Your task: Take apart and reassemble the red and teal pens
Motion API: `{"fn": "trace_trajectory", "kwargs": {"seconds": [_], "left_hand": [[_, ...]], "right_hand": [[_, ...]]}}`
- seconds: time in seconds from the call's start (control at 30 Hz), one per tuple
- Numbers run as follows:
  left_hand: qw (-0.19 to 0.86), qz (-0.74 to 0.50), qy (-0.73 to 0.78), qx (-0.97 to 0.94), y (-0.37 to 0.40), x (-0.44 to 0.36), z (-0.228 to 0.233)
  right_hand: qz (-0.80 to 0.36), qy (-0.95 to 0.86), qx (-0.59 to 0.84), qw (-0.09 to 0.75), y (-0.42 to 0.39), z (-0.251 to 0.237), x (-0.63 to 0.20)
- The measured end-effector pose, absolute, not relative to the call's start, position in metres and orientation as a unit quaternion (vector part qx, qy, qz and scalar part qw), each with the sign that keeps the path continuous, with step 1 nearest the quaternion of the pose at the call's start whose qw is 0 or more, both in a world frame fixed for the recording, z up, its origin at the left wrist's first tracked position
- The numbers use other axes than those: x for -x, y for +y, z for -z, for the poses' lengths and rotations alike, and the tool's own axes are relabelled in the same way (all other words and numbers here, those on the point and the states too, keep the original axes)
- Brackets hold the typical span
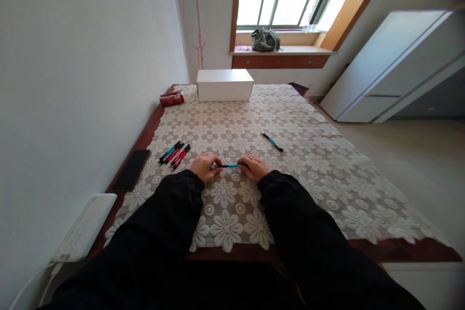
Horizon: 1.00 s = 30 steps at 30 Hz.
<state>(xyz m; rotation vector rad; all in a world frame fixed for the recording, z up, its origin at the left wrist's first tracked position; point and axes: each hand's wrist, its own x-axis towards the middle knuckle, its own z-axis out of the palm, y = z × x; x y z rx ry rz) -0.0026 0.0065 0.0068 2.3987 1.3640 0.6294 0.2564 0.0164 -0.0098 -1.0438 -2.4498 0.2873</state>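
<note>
A blue and black pen (233,165) lies level between my two hands, just above or on the lace tablecloth (225,193). My left hand (206,166) pinches its left end, and my right hand (255,167) pinches the right end; the fingers cover both tips. To the left of my left hand, several blue, red and black pens (175,154) lie side by side in a slanted group. Farther out, to the right of my right hand, another blue and black pen (272,141) rests alone on the cloth.
At the table's far end stands a white box (225,88), with a dark red packet (172,99) to its left. Along the left edge lie a dark phone-like slab (131,170) and a white power bank (85,226) with a cable. The wall runs close on the left.
</note>
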Motion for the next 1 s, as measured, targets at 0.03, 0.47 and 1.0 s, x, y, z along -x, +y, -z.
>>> {"fn": "trace_trajectory", "kwargs": {"seconds": [0.03,0.47,1.0], "left_hand": [[0.155,-0.22,0.475,-0.838,0.0071,0.0028,-0.0064],[0.118,-0.215,0.474,-0.845,0.0077,0.0026,-0.006],[0.109,-0.2,0.47,-0.853,0.0079,0.0028,-0.0064]], "right_hand": [[-0.102,-0.891,0.377,0.231,0.0163,0.01,-0.2563],[-0.107,-0.893,0.359,0.25,0.0193,0.0134,-0.2571],[-0.109,-0.894,0.353,0.254,0.0164,0.007,-0.2561]]}}
